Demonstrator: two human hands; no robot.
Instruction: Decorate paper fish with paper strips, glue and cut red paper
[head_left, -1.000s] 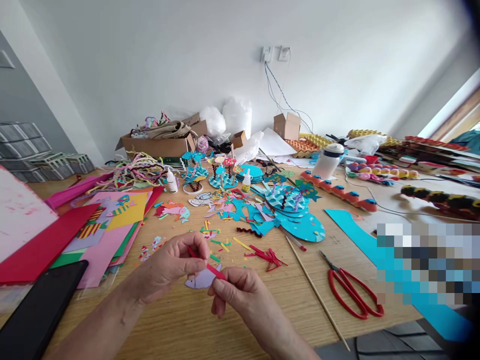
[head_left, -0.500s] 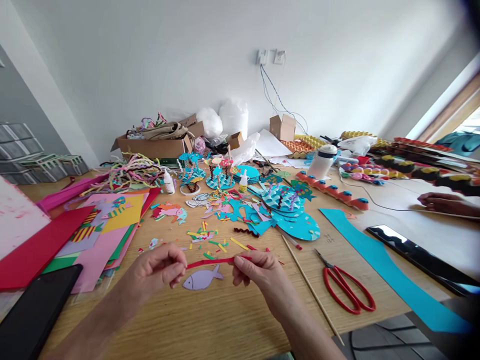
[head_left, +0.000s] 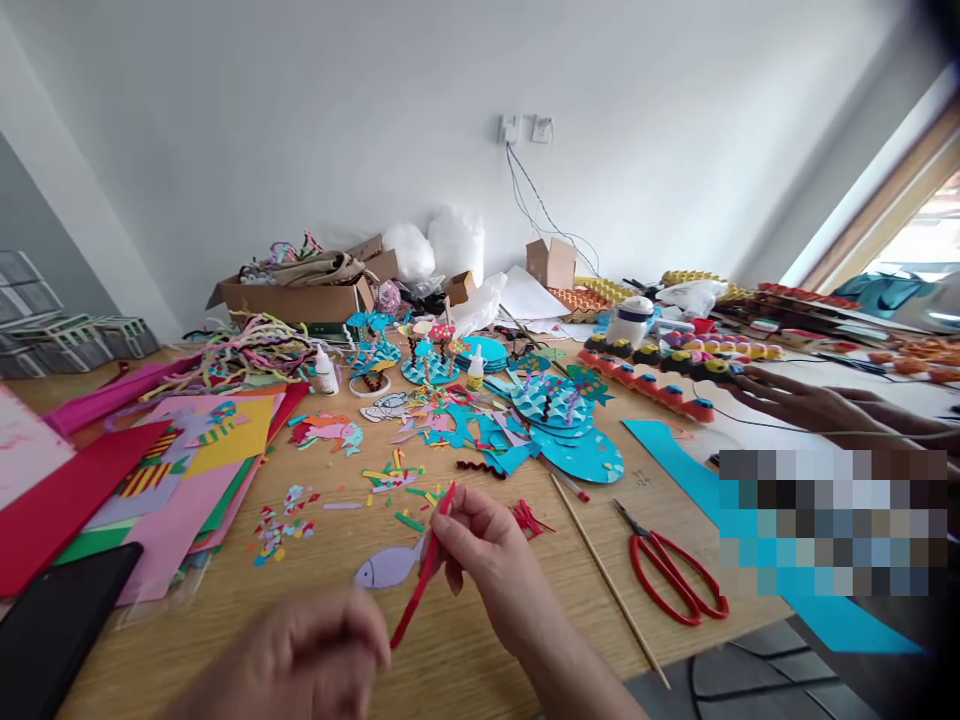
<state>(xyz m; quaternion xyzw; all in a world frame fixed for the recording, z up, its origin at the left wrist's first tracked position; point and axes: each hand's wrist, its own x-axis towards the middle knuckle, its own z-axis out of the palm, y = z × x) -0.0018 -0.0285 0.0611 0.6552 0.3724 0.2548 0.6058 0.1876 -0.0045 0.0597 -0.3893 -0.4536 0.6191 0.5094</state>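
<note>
My right hand (head_left: 480,545) pinches a narrow red strip (head_left: 424,590) between thumb and fingers. The strip slants down toward my left hand (head_left: 300,650), which is smeared by motion at the bottom. Its curled fingers are close to the strip's lower end, and whether they touch it is unclear. Behind the strip, a lilac paper fish (head_left: 386,566) with a drawn eye lies flat on the table, its tail partly covered by my right hand. Thin red strips (head_left: 531,517) form a small pile beyond my right hand.
Red-handled scissors (head_left: 679,570) and a wooden stick (head_left: 611,580) lie at right, by a blue paper strip (head_left: 825,610). Coloured sheets (head_left: 202,490) and a phone (head_left: 67,620) are at left. Paper scraps and glue bottles (head_left: 326,372) stand farther back. Another person's hand (head_left: 795,400) touches a painted egg-carton strip.
The red strip has swung from level to steeply slanted. My left hand has dropped toward me; my right has shifted left. The other person's hand has moved left to the egg-carton strip.
</note>
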